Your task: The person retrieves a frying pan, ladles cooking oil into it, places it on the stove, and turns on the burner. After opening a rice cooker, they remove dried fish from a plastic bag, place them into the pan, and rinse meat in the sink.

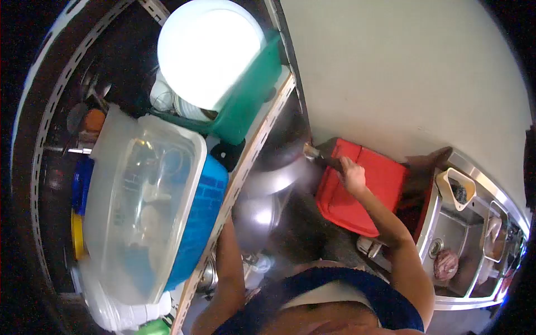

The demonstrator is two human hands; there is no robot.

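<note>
My right hand (353, 175) is closed around the dark handle of a large dark pan (283, 139). The pan sits partly behind the shelf edge, so its full shape is hidden. Beside that hand is a red plastic lid or bin (363, 190). My left forearm (229, 262) reaches in under the shelf, and the hand itself is hidden behind the shelf edge. Near it are a shiny round metal pot or lid (257, 219) and other metalware (209, 273).
The shelf's slotted metal edge (245, 173) runs diagonally. On it stand a clear plastic tub (151, 201), a blue basket (204, 209) and a green rack (245, 95) with white plates (209, 50). At right, a steel sink (455, 234) holds a pinkish bundle (446, 264).
</note>
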